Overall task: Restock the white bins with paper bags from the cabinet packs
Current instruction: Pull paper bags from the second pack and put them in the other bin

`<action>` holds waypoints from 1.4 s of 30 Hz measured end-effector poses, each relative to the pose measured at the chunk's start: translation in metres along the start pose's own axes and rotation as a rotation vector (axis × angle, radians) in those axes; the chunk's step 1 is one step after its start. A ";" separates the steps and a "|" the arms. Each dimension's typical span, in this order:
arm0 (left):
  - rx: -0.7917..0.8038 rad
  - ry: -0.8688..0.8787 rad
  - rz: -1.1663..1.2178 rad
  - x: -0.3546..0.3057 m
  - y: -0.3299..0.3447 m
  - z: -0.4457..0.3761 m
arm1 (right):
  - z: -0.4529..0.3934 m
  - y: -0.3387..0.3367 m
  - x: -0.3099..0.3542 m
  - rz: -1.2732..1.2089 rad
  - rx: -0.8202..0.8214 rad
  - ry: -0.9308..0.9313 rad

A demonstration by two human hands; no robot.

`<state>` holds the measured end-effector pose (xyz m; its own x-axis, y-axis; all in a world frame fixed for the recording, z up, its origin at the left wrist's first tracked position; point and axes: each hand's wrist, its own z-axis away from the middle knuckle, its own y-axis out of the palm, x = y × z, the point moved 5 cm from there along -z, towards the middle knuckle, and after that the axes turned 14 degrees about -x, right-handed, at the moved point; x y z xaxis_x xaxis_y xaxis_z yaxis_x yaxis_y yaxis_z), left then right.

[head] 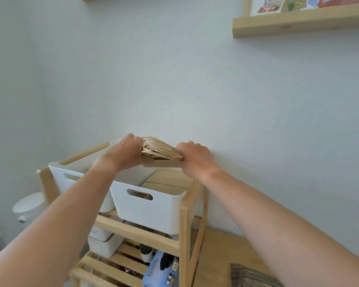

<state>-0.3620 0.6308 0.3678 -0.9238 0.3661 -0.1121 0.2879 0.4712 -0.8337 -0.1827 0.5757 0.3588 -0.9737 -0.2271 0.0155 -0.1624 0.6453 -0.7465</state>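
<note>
A stack of folded brown paper bags (161,151) with twisted handles hangs in the air above the right white bin (164,214). My left hand (122,153) grips the stack's left end and my right hand (195,157) grips its right end. The right bin holds more brown bags (168,182) lying flat inside. A second white bin (60,177) stands to its left, its inside mostly hidden by my left arm. Both bins sit on the top level of a wooden shelf unit (184,224).
Lower shelves hold smaller white boxes (104,245), a small potted plant (146,252) and a blue box of gloves (161,270). A white round object (29,204) sits at the left. A wooden wall shelf (298,21) hangs at the upper right. Striped fabric (251,276) lies on the wooden surface below.
</note>
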 end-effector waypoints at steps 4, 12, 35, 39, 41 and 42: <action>0.180 0.061 -0.085 0.011 0.039 0.012 | 0.013 0.059 0.004 0.048 0.130 0.001; 0.415 0.201 -0.234 0.015 0.100 0.008 | 0.010 0.137 0.003 0.215 0.754 -0.056; 0.092 -0.041 -0.094 0.006 0.093 -0.013 | -0.019 0.122 -0.024 0.262 0.779 0.023; 0.110 -0.075 -0.007 -0.034 0.097 -0.010 | -0.012 0.086 -0.072 0.133 0.496 0.232; 0.123 -0.045 0.093 -0.067 0.099 -0.007 | 0.005 0.071 -0.099 0.154 0.448 0.287; 0.121 -0.015 0.139 -0.086 0.100 -0.006 | 0.015 0.064 -0.113 0.174 0.429 0.295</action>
<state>-0.2522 0.6515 0.2971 -0.8811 0.4084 -0.2383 0.3816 0.3164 -0.8685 -0.0811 0.6316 0.2989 -0.9938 0.1106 0.0080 0.0242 0.2860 -0.9579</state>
